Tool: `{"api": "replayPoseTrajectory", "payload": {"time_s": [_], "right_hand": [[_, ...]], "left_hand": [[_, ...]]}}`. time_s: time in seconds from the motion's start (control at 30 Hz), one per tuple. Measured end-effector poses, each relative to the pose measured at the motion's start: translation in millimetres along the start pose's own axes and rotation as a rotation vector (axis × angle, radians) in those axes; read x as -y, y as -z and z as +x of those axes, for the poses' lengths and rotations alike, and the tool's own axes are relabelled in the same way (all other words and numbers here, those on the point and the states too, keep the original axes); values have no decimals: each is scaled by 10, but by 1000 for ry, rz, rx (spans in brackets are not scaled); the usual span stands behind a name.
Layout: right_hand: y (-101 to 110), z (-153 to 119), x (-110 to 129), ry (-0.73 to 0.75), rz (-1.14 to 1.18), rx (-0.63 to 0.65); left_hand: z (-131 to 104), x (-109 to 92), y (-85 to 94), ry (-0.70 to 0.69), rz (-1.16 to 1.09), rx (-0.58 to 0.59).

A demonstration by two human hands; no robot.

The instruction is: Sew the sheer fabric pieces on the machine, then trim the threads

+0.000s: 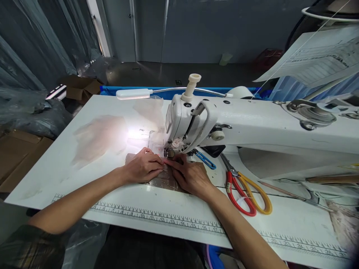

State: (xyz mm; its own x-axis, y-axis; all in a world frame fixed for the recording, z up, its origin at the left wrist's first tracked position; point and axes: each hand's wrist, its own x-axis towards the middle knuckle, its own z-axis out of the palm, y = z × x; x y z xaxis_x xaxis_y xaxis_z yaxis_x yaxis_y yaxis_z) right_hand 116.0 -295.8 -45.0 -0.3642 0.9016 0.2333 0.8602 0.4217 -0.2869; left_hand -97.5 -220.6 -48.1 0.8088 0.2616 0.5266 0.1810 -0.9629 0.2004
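Note:
A white sewing machine (238,119) stands on the white table, its needle area lit by a bright lamp. Just left of the presser foot, my left hand (144,165) rests with curled fingers pressed down on thin sheer material. My right hand (190,173) lies in front of the needle area, index finger pointing left towards my left fingertips and touching the same material. The fingertips of both hands nearly meet. Under them is a shiny brownish plate (165,182). Sheer pinkish fabric (102,136) lies on the table to the left.
Red and yellow handled scissors (246,192) and a blue thread snipper (205,159) lie right of my right hand. A ruler strip (157,218) runs along the front edge. Cardboard boxes (24,157) stand left of the table. Papers (316,52) hang at the upper right.

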Motion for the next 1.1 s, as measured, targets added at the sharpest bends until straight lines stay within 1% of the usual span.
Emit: {"api": "replayPoseTrajectory", "payload": {"time_s": [0.2,0.4,0.53,0.7,0.8,0.93,1.0,1.1], "right_hand": [[-26,-14,-14,-16,44,-12],[-32,-27,-12,-11,47,-52],[-42,-32,-27,-4,52,-53],[-55,-36,-43,-10,51,-44],[-45,-30,-41,0,69,-41],[-17,-20,-42,26,88,-19],[-7,-20,-47,9,98,3],[-4,-22,-53,-8,141,10]], "left_hand": [[22,-22,17,-110,154,-2],[28,-20,26,-126,129,8],[22,-24,26,-146,173,28],[42,-54,40,-170,240,27],[53,-71,86,-186,244,76],[50,-77,171,-188,144,190],[41,-71,192,-178,101,213],[22,-57,183,-165,75,208]]}}
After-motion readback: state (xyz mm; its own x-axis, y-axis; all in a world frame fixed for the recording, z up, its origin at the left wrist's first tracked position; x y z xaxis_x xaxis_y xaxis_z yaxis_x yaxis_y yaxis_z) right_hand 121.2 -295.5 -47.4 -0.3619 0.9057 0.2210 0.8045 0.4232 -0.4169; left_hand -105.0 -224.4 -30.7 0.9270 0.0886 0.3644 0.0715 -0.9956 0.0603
